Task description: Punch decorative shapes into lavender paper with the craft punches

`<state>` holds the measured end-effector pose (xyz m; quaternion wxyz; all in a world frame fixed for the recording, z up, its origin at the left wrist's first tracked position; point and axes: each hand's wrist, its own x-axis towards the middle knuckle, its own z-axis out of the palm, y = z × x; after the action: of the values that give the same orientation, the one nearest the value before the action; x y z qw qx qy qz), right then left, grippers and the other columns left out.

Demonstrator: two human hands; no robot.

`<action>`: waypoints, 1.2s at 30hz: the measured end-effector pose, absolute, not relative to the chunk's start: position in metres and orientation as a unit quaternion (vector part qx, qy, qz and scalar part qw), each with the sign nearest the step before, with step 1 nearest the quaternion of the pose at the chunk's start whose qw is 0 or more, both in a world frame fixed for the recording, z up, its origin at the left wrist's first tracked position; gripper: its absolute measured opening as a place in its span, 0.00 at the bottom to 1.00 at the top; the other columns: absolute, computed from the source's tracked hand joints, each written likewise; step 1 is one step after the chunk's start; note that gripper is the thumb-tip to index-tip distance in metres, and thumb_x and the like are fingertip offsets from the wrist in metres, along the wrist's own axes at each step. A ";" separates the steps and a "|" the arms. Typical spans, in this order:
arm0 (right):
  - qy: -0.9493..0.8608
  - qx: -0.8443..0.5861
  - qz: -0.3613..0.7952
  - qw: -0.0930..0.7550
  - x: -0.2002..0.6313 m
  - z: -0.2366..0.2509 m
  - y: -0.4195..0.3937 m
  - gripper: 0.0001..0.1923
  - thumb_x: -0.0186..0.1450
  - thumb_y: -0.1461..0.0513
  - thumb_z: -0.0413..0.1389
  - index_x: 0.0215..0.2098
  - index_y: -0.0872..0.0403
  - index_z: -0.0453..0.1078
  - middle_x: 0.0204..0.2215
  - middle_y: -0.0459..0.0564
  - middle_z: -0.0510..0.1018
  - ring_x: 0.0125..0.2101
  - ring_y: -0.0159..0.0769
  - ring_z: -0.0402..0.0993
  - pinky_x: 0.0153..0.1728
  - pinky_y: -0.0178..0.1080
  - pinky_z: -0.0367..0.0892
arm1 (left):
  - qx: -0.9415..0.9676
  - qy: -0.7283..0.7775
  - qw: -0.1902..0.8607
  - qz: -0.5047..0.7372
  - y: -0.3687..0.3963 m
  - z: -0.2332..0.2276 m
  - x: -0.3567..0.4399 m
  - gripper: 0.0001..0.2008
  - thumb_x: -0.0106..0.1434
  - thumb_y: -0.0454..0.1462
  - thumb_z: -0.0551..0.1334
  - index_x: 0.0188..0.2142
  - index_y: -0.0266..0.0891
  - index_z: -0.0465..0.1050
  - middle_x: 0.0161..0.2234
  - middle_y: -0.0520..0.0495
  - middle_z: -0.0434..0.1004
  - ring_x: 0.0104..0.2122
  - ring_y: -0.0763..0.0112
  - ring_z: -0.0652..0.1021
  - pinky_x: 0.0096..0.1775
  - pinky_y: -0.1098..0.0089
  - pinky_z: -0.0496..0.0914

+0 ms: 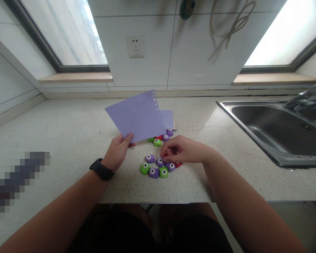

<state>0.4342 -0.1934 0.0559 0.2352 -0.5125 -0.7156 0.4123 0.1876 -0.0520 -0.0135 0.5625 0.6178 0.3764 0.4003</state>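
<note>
My left hand (118, 151) pinches a purple sheet of paper (137, 116) at its lower corner, thumb on top, and holds it tilted above the counter. A row of punched holes runs along the sheet's right edge. My right hand (184, 149) is curled over a cluster of small craft punches, thumb and fingertips closed at a purple craft punch (160, 161). Around it lie another purple punch (153, 172), a green punch (163, 172) and several more, with a red one (178, 164) partly under my hand. Farther back, a green punch (157, 142) sits among others partly hidden by the sheet.
Behind the raised sheet lies a purple paper pad (168, 119), partly covered. A steel sink (252, 140) with a faucet (302, 96) is set into the counter (68, 140) at right. A tiled wall with a socket (135, 45) rises behind. A blurred patch covers the left side.
</note>
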 end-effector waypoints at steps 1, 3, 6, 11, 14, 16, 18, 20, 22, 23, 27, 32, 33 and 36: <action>-0.723 -0.513 0.399 0.233 0.432 0.056 -0.193 0.09 0.66 0.58 0.62 0.41 0.55 0.79 0.22 0.41 0.71 0.22 0.28 0.68 0.25 0.32 0.61 | 0.618 0.375 0.563 0.400 -0.052 -0.014 0.187 0.22 0.62 0.55 0.68 0.35 0.36 0.79 0.36 0.46 0.83 0.32 0.69 0.78 0.38 0.69 0.72; -0.746 -0.510 0.361 0.233 0.426 0.057 -0.194 0.09 0.67 0.57 0.62 0.41 0.55 0.79 0.23 0.42 0.73 0.24 0.28 0.69 0.27 0.33 0.62 | 0.618 0.372 0.566 0.400 -0.051 -0.015 0.187 0.22 0.62 0.55 0.68 0.36 0.36 0.79 0.37 0.46 0.83 0.32 0.69 0.78 0.38 0.69 0.71; -0.793 -0.496 0.274 0.225 0.415 0.058 -0.195 0.11 0.66 0.55 0.64 0.39 0.54 0.80 0.27 0.45 0.77 0.27 0.31 0.71 0.31 0.35 0.61 | 0.612 0.371 0.570 0.403 -0.050 -0.017 0.188 0.21 0.62 0.54 0.68 0.37 0.37 0.80 0.37 0.46 0.83 0.32 0.69 0.78 0.38 0.69 0.71; -0.832 -0.499 0.174 0.166 0.394 0.056 -0.198 0.19 0.62 0.45 0.66 0.35 0.52 0.79 0.28 0.46 0.79 0.29 0.33 0.71 0.31 0.37 0.55 | 0.596 0.362 0.591 0.405 -0.051 -0.018 0.190 0.21 0.61 0.54 0.69 0.39 0.38 0.81 0.38 0.46 0.84 0.33 0.69 0.78 0.39 0.70 0.71; -0.844 -0.504 0.134 0.125 0.385 0.053 -0.199 0.21 0.61 0.43 0.66 0.33 0.52 0.78 0.28 0.48 0.80 0.28 0.35 0.71 0.30 0.37 0.52 | 0.597 0.356 0.593 0.406 -0.051 -0.017 0.190 0.21 0.61 0.54 0.69 0.37 0.38 0.81 0.37 0.46 0.83 0.32 0.69 0.77 0.38 0.70 0.71; -0.845 -0.510 0.115 0.111 0.382 0.051 -0.199 0.19 0.62 0.45 0.66 0.32 0.52 0.78 0.29 0.48 0.81 0.28 0.35 0.71 0.29 0.38 0.51 | 0.597 0.355 0.593 0.407 -0.052 -0.016 0.190 0.21 0.61 0.54 0.69 0.37 0.37 0.81 0.38 0.45 0.83 0.32 0.69 0.77 0.38 0.69 0.71; -0.844 -0.514 0.108 0.112 0.382 0.050 -0.198 0.18 0.61 0.46 0.66 0.32 0.52 0.78 0.29 0.47 0.81 0.28 0.35 0.72 0.29 0.38 0.51 | 0.595 0.358 0.593 0.407 -0.052 -0.016 0.190 0.22 0.60 0.55 0.69 0.36 0.37 0.81 0.37 0.45 0.84 0.32 0.68 0.77 0.38 0.69 0.71; -0.842 -0.513 0.111 0.123 0.382 0.050 -0.197 0.22 0.61 0.42 0.65 0.32 0.52 0.77 0.28 0.47 0.81 0.28 0.35 0.72 0.29 0.38 0.52 | 0.593 0.361 0.594 0.406 -0.052 -0.017 0.190 0.23 0.59 0.56 0.69 0.37 0.37 0.81 0.37 0.45 0.84 0.32 0.68 0.77 0.38 0.69 0.71; -0.834 -0.523 0.110 0.141 0.384 0.050 -0.195 0.22 0.66 0.42 0.61 0.34 0.52 0.78 0.29 0.48 0.82 0.29 0.36 0.74 0.30 0.38 0.54 | 0.592 0.360 0.597 0.405 -0.051 -0.018 0.190 0.23 0.59 0.56 0.69 0.38 0.37 0.81 0.37 0.45 0.83 0.32 0.68 0.77 0.38 0.69 0.71; -0.825 -0.535 0.104 0.150 0.384 0.049 -0.194 0.20 0.68 0.44 0.58 0.36 0.52 0.78 0.31 0.48 0.83 0.31 0.36 0.76 0.31 0.38 0.55 | 0.592 0.357 0.599 0.405 -0.051 -0.018 0.190 0.23 0.60 0.55 0.69 0.39 0.38 0.82 0.38 0.45 0.83 0.32 0.68 0.77 0.39 0.69 0.71; -0.785 -0.598 0.067 0.147 0.383 0.047 -0.189 0.15 0.70 0.51 0.58 0.45 0.52 0.78 0.40 0.52 0.85 0.38 0.42 0.79 0.34 0.40 0.59 | 0.595 0.352 0.599 0.405 -0.051 -0.018 0.190 0.22 0.60 0.55 0.69 0.39 0.37 0.81 0.38 0.45 0.83 0.32 0.68 0.77 0.38 0.69 0.71; -0.788 -0.603 0.061 0.110 0.378 0.046 -0.188 0.12 0.65 0.55 0.61 0.44 0.51 0.81 0.37 0.51 0.84 0.35 0.42 0.79 0.31 0.40 0.59 | 0.602 0.365 0.584 0.404 -0.053 -0.014 0.191 0.23 0.59 0.56 0.69 0.30 0.37 0.78 0.32 0.46 0.82 0.32 0.66 0.77 0.38 0.68 0.72; -0.790 -0.600 0.062 0.108 0.378 0.047 -0.188 0.11 0.64 0.56 0.62 0.43 0.50 0.81 0.37 0.51 0.84 0.35 0.42 0.79 0.31 0.40 0.58 | 0.602 0.365 0.584 0.403 -0.053 -0.014 0.191 0.23 0.59 0.56 0.69 0.29 0.37 0.77 0.32 0.46 0.82 0.32 0.66 0.77 0.38 0.67 0.72; -0.790 -0.596 0.066 0.123 0.377 0.046 -0.188 0.10 0.65 0.57 0.62 0.43 0.50 0.81 0.37 0.51 0.83 0.36 0.41 0.78 0.32 0.39 0.60 | 0.598 0.362 0.589 0.405 -0.053 -0.014 0.190 0.22 0.59 0.56 0.69 0.33 0.38 0.79 0.33 0.46 0.82 0.32 0.66 0.78 0.38 0.68 0.72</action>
<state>0.3774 -0.1878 0.0458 0.1231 -0.5964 -0.7904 0.0661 0.1904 -0.0531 -0.0142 0.5890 0.5984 0.3616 0.4052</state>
